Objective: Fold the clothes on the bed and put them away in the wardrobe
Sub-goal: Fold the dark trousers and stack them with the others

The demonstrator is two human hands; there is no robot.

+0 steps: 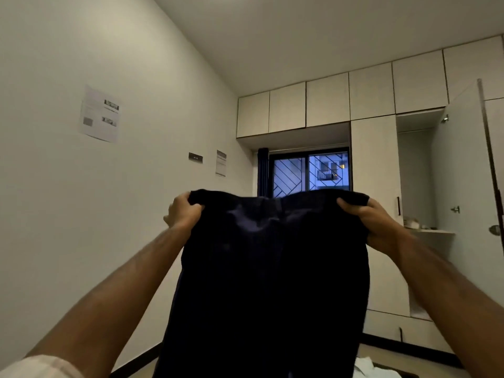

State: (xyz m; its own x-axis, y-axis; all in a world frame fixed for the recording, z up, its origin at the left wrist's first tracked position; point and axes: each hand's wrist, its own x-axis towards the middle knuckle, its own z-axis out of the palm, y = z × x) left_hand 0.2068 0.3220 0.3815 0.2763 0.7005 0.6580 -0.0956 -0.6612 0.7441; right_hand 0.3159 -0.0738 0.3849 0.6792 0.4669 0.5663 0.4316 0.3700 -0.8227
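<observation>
A pair of dark navy trousers [270,274] hangs in the air in front of me, held up by the waistband at about chest height. My left hand [182,211] grips the left end of the waistband. My right hand [373,222] grips the right end, thumb over the cloth. The legs of the trousers fall straight down past the bottom edge of the view. The cream wardrobe [376,173] stands along the far right wall, with one tall door [463,186] swung open. Inside, a shelf [433,231] carries some light folded things. The bed is hidden behind the trousers.
A barred window [309,173] with a dark curtain sits at the far end under a row of upper cabinets [327,105]. Paper sheets [99,114] are stuck on the left wall. A bit of white cloth [365,368] shows at the bottom right.
</observation>
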